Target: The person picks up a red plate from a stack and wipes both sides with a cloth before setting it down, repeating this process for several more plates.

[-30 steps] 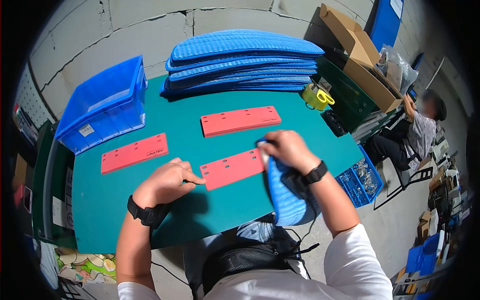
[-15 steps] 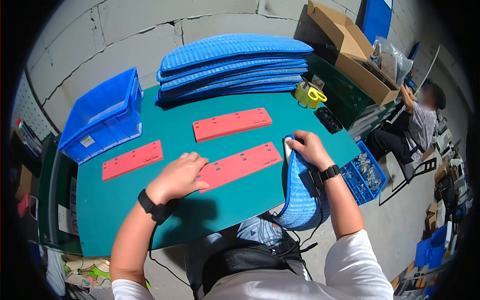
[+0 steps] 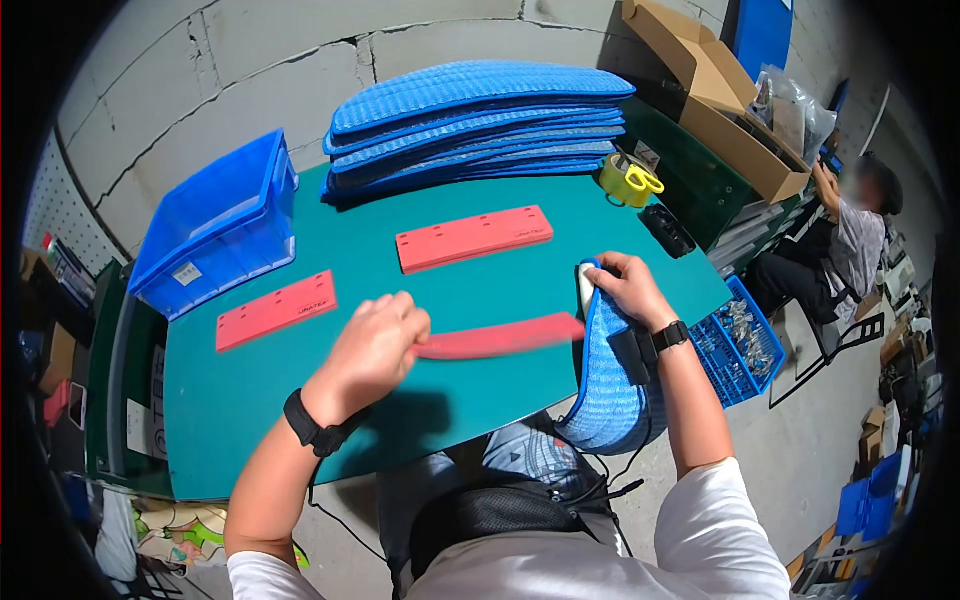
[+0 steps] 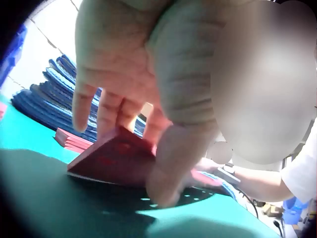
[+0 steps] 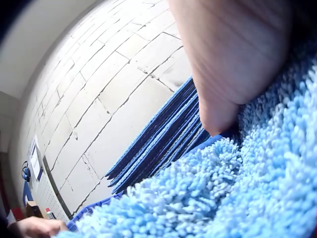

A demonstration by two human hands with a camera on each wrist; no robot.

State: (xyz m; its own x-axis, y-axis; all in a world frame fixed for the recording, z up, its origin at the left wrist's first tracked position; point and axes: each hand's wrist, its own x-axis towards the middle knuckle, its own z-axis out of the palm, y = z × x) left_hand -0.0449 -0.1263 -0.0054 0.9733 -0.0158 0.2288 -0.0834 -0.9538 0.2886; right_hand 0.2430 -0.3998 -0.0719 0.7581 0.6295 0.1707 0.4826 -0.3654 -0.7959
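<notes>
My left hand (image 3: pixel 375 345) pinches the left end of a red perforated strip (image 3: pixel 500 337), which stands tilted off the green table and is blurred. In the left wrist view the thumb is in front of the strip (image 4: pixel 116 156) and the fingers are behind it. At the table's right edge my right hand (image 3: pixel 632 290) grips the end of a blue mop pad (image 3: pixel 610 380), whose other end hangs down past the edge. Shaggy pile on this mop pad (image 5: pixel 198 198) fills the lower right wrist view. Another red strip (image 3: pixel 277 310) lies at left, and a thicker red stack (image 3: pixel 475 240) lies behind.
Folded blue mop pads (image 3: pixel 480 120) are piled along the back wall. A blue bin (image 3: pixel 240 268) stands at back left. Yellow-handled scissors (image 3: pixel 645 182) are at back right, beside a black object (image 3: pixel 667 231). A blue crate (image 3: pixel 738 345) of small parts and a seated person (image 3: pixel 845 240) are farther right.
The right hand has moved right with the mop pad, off the red strip. My left hand went from touching the flat strip to pinching its end and tipping it up.
</notes>
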